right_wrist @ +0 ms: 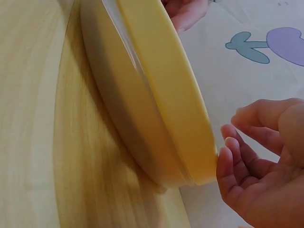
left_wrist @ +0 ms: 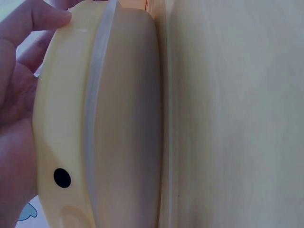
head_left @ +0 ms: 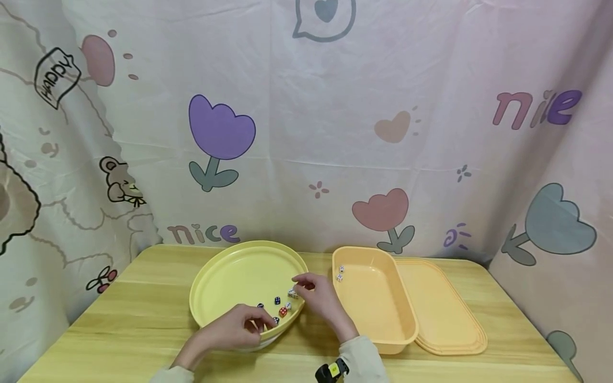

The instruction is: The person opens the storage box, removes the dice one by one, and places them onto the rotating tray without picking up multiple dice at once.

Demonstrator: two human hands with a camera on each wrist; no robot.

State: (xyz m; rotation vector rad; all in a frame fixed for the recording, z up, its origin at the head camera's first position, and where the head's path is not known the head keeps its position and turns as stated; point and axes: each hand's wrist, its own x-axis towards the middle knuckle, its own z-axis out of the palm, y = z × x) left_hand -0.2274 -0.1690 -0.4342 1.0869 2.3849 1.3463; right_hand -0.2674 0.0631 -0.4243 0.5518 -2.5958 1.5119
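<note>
A round yellow lid-like tray on a pale base holds several small dice near its front right. My left hand reaches over the front rim, fingertips beside a dark blue die; whether they touch it is hidden. In the left wrist view the thumb lies by the rim. My right hand hovers at the right rim, fingers loosely bent, close to white dice. The right wrist view shows nothing between its thumb and index finger. A red die and another dark blue die lie between the hands.
To the right stands an orange rectangular box with two white dice at its left side. Its flat orange lid lies beside it on the wooden table. A patterned curtain hangs behind.
</note>
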